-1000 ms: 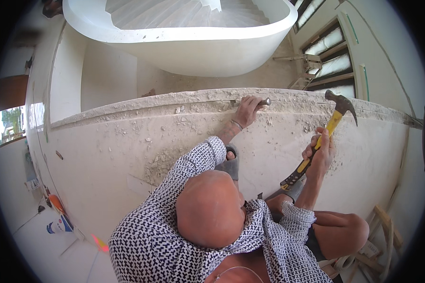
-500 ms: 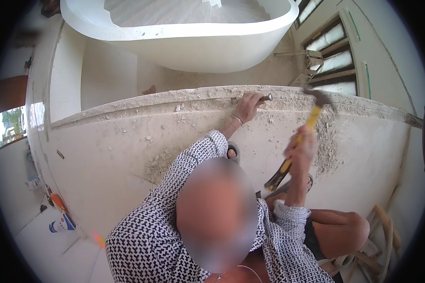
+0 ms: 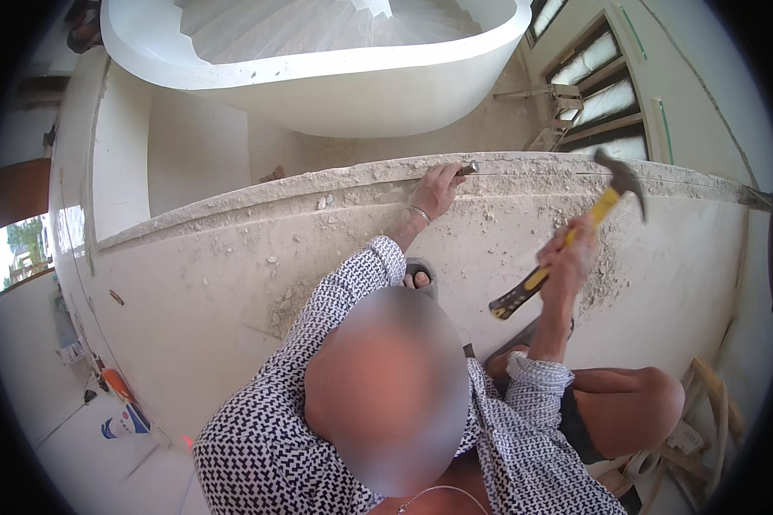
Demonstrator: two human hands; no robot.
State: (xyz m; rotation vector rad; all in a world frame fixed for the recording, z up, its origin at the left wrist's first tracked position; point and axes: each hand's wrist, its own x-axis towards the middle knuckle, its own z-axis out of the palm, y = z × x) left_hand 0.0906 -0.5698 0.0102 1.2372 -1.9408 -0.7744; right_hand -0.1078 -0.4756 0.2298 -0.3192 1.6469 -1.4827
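Note:
My left hand (image 3: 436,190) is closed around a metal chisel (image 3: 468,169), whose struck end sticks out to the right of my fingers. It rests along the rough, chipped ledge (image 3: 318,190), and my fingers hide much of the tool. On the right, my right hand (image 3: 567,256) grips the yellow and black handle of a claw hammer (image 3: 604,204). The hammer's dark head is raised to the right, well apart from the chisel. Plaster rubble (image 3: 605,270) lies on the floor below the hammer.
Beyond the ledge the level drops toward a curved white stairwell wall (image 3: 318,69). A wooden stand (image 3: 563,107) is by the windows at the far right. Wood pieces (image 3: 717,403) lie near my knee. At left are an orange tool (image 3: 116,384) and a white-blue container (image 3: 127,422).
The hammer and my right hand have swung to the right, away from the chisel. My left hand and the chisel have shifted slightly left in the picture.

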